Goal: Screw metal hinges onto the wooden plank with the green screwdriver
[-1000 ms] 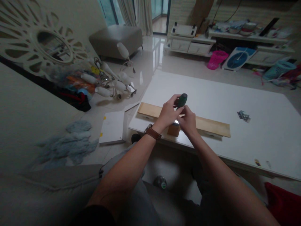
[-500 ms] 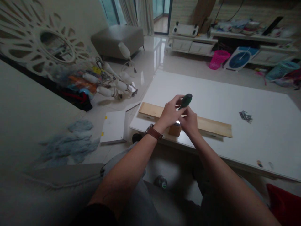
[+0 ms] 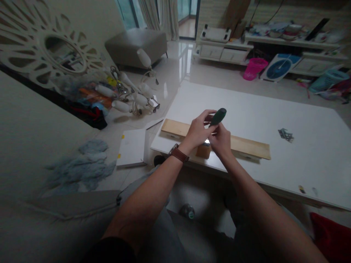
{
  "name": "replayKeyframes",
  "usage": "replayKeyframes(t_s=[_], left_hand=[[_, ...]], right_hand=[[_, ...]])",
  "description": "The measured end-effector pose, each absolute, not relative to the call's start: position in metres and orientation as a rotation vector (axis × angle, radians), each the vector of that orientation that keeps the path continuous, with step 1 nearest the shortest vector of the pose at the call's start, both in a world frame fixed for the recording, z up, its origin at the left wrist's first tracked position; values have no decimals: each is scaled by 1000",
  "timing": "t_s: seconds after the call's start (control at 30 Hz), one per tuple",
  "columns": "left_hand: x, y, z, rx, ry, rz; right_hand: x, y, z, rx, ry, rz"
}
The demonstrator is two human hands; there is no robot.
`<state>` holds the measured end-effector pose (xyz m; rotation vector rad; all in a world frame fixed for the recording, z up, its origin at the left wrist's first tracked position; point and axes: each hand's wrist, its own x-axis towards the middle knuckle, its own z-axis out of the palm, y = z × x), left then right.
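A green-handled screwdriver stands tilted to the right above a small wooden block at the near edge of a white table. My left hand is closed round the handle's lower part. My right hand is closed low on the tool, right beside the block; what its fingers pinch is hidden. A bright metal spot shows between the hands. Behind the block a long wooden plank lies flat on the table.
A small heap of dark screws lies on the table's right. On the floor to the left are a white panel, a chandelier and blue cloth. A bottle stands between my knees.
The screwdriver handle has leaned from nearly upright over to the right. Both hands stay at the block, shifted only slightly.
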<state>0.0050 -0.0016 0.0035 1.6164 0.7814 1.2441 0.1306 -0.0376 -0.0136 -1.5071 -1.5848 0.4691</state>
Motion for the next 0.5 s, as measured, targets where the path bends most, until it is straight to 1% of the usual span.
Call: replayKeyframes(t_s=[0.13, 0.23, 0.33, 0.4, 0.5], left_hand=[[2, -2, 8, 1659, 778, 1224], [-4, 2, 4, 1717, 957, 1167], [-11, 4, -9, 1899, 1164, 939], [-15, 4, -20, 2095, 1202, 727], [-15, 1, -33, 2254, 1230, 574]], right_hand=[[132, -40, -5, -1496, -1516, 446], [141, -40, -1, -1483, -1429, 442], [155, -43, 1, -1484, -1326, 446], [165, -47, 2, -1518, -1273, 434], [175, -58, 6, -1556, -1235, 427]])
